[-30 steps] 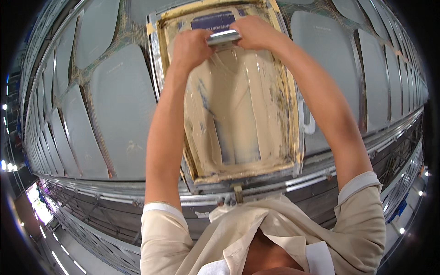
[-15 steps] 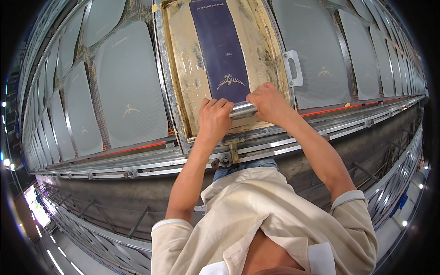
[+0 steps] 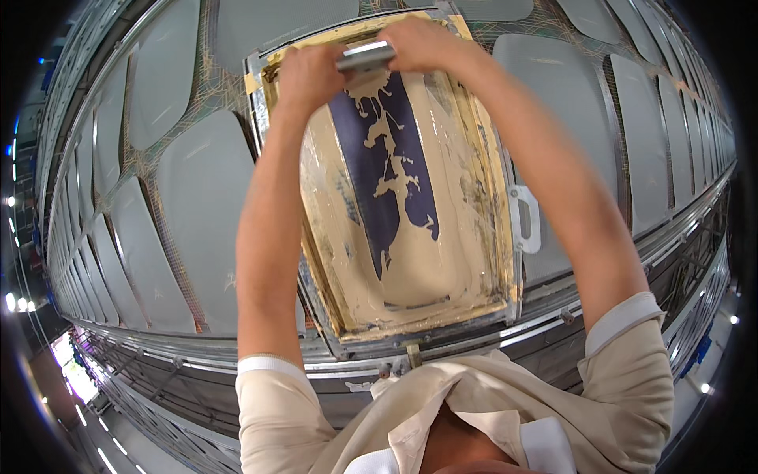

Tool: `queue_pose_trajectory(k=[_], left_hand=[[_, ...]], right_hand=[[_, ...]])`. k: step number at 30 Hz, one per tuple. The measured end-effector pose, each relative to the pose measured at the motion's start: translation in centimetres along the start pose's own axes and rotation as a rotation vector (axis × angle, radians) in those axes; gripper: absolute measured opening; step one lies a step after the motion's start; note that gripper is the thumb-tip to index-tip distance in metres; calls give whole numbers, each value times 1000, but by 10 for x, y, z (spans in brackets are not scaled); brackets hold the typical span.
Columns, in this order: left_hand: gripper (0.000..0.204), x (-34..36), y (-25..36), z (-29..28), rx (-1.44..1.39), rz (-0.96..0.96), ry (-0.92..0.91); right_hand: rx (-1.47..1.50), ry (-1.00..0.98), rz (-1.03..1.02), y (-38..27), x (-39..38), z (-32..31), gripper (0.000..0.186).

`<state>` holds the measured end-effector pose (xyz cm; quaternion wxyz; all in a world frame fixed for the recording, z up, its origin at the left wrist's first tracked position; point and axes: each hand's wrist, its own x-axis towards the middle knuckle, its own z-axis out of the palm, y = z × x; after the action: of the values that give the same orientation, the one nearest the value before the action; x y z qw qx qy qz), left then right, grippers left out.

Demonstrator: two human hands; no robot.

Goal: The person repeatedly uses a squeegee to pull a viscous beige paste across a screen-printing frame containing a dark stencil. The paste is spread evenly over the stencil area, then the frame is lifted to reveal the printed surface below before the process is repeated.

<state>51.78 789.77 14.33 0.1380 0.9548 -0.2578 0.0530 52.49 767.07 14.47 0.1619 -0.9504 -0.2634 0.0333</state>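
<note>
My left hand [image 3: 309, 73] and my right hand [image 3: 429, 43] are wrapped around the two ends of a squeegee [image 3: 366, 57] with a metal handle. It stands near the far end of a printing screen [image 3: 499, 253] with a crusted, yellowish frame. Wet beige ink [image 3: 426, 272] covers the near part and both sides of the mesh. Down the middle a dark purple strip [image 3: 359, 150] shows, with ragged streaks of ink across it. My hands hide the ends of the squeegee, and its blade edge cannot be made out.
A white handle [image 3: 526, 220] sticks out from the right side of the screen frame. Grey cut panels [image 3: 207, 197] lie in rows on the long table to both sides. A metal rail [image 3: 545, 324] runs along the table's near edge, close to my body.
Both hands have carried the squeegee from the near end of the screen to its far end. Beige ink now covers parts of the purple strip, and the screen sits lower in view.
</note>
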Motion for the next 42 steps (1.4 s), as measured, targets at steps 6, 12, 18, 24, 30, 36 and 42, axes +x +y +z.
queue_pose_trajectory(k=[6,12,18,24,30,36,42], left_hand=[[30,44,-27,3,-92,-63,-121],[32,-3,-2,5,-90,-47,4],[27,-135,70,7,-191,13,3],[33,-307,179,-8,-221,-2,40],[35,-340,211,-29,-168,-64,-17],[35,-344,205,-27,-122,-54,1],[28,-347,197,-30,-216,-64,-20]], right_hand=[[19,-178,50,26,56,-1,24],[10,-121,30,4,16,12,24],[109,-127,-1,-68,-123,33,20],[100,-130,-40,-167,-296,57,26],[386,69,253,-167,-323,16,46],[322,337,941,-43,-316,58,43],[393,460,977,-45,-323,42,43]])
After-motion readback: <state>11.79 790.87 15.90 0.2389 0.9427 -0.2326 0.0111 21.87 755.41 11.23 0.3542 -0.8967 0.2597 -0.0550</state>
